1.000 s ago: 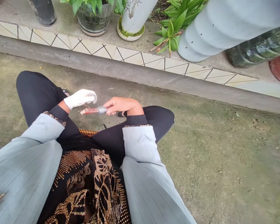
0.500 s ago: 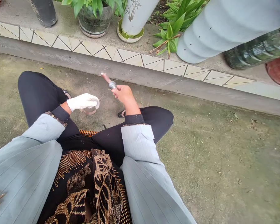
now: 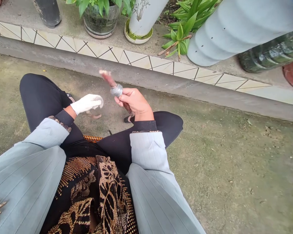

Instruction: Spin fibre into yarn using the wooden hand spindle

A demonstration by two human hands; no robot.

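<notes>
My right hand, bare, is closed around a short reddish-brown stick. Silvery thin wire is wound in a coil about the stick, just beyond my fingertips. The stick's far end is pale and blurred by motion; its other end shows below my palm. To the left, my left hand wears a white glove, its fingers curled together. A pale, curved edge shows at the glove's fingertips; what it is I cannot make out. A gap lies between the glove and the coil, with no strand visible across it now.
A curved pinkish-brown piece lies on the concrete ground between my feet. Beyond my knees runs a low tiled ledge carrying a white pot, a glass planter, a large pale ribbed container and leafy plants.
My right hand has turned, swinging the stick's tip up and left. The thin strand seen between the glove and the coil no longer shows. My left hand has shifted slightly upward.
</notes>
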